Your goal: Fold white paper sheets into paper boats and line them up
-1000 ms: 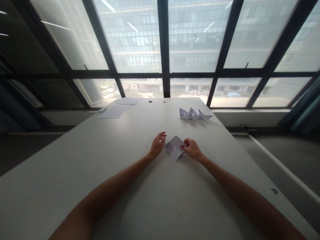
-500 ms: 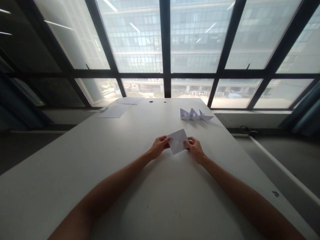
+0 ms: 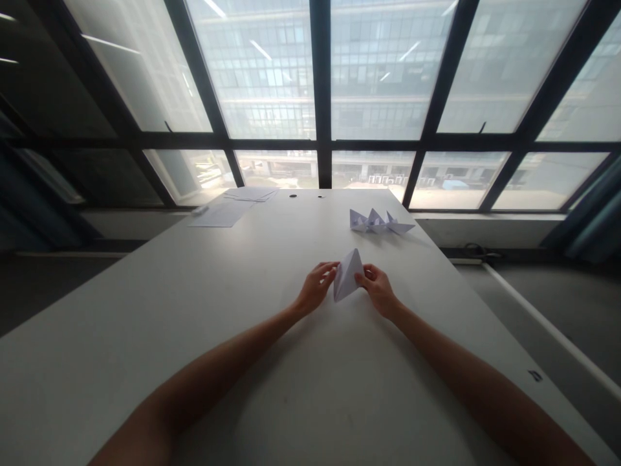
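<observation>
A small piece of folded white paper (image 3: 347, 278) is held up just above the table, bent along a crease so that it looks like a narrow, pointed shape. My right hand (image 3: 377, 288) pinches its right side, thumb on the near face and fingers behind. At the left edge, my left hand (image 3: 315, 286) has its curled fingers and thumb against the paper, with gaps between the fingers. The paper partly hides the left fingertips. Beyond my hands, several folded paper boats (image 3: 376, 223) stand in a row on the white table (image 3: 272, 259).
Flat white paper sheets (image 3: 218, 215) lie at the far left of the table. Two small dark holes, one a round cable hole (image 3: 293, 196), sit near the far edge. A small dark mark (image 3: 535, 375) is by the right edge. Large framed windows (image 3: 373, 71) rise behind.
The paper was a flat diamond facing me; now it is bent along its middle and looks narrower. My left hand has shifted right and its thumb has left the paper's front face.
</observation>
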